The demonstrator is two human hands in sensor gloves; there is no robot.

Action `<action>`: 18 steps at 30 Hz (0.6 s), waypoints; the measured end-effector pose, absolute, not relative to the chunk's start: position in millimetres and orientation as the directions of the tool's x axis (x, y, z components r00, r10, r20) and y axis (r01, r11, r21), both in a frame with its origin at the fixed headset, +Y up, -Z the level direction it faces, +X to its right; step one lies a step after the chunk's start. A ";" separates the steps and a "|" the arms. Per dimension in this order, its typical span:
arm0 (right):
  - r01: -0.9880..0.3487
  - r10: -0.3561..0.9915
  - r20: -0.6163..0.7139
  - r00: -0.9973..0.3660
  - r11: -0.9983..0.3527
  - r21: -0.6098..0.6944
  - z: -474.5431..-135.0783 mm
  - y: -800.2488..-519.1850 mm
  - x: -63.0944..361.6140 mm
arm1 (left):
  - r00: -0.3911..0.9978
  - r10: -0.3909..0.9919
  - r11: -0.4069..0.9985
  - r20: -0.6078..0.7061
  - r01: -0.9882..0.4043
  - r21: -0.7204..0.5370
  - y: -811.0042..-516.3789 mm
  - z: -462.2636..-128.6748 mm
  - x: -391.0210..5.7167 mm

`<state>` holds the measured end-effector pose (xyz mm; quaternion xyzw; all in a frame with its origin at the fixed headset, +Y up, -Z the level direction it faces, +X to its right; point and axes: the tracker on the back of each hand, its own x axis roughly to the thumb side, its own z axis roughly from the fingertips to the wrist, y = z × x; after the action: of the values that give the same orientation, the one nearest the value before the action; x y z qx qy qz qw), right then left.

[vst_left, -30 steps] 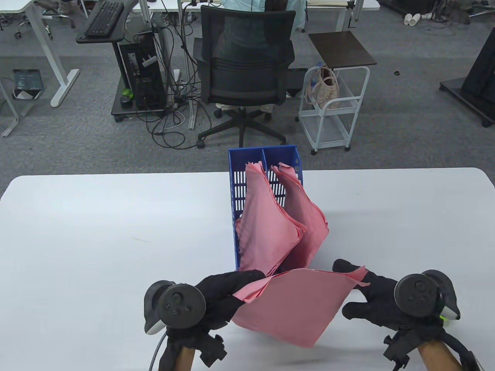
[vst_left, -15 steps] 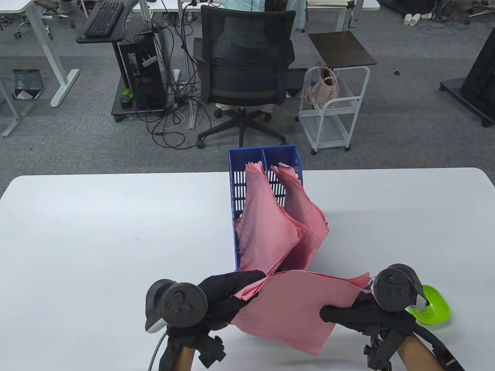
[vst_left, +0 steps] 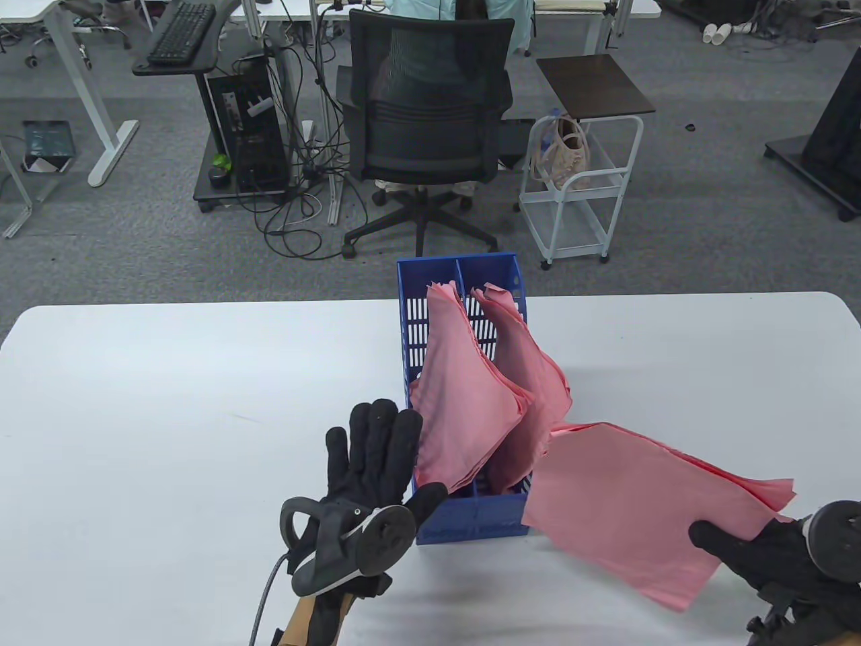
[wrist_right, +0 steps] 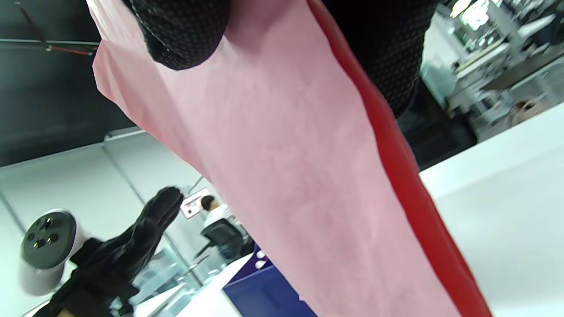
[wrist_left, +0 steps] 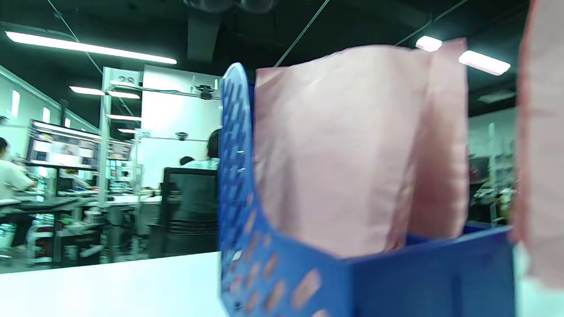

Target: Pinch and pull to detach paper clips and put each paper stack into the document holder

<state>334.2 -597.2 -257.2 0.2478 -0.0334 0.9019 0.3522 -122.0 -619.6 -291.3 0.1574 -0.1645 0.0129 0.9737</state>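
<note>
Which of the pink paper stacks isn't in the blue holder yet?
The pink stack on the right, pinched at its near edge by the right hand. It slants outside the blue holder, while the two other stacks stand in its compartments.

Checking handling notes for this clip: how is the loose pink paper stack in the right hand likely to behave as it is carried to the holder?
Probably floppy: the pink paper stack slopes away from the right hand, whose grip is on one corner only. Likely light, since that pinch carries it. Its sheets may fan apart; the edges near the grip already look splayed.
</note>
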 end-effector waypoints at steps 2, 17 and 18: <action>-0.652 0.606 0.448 -0.657 -0.755 0.066 -251.8 -591.7 345.6 | 0.958 -0.057 0.955 0.281 -0.030 0.295 -625.7 -295.6 -128.6; -0.656 0.563 0.365 -0.742 -0.723 -0.218 -267.4 -569.7 298.9 | 0.981 -0.097 0.984 0.166 0.070 0.163 -666.9 -311.2 -158.8; -0.655 0.555 0.376 -0.742 -0.719 -0.231 -271.2 -567.2 287.7 | 0.982 -0.096 0.984 0.165 0.069 0.164 -667.7 -310.9 -159.7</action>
<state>287.7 -567.2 -271.2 0.1413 -0.1773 0.9163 0.3302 -159.7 -667.7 -310.9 0.0790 -0.0867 -0.0416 0.9922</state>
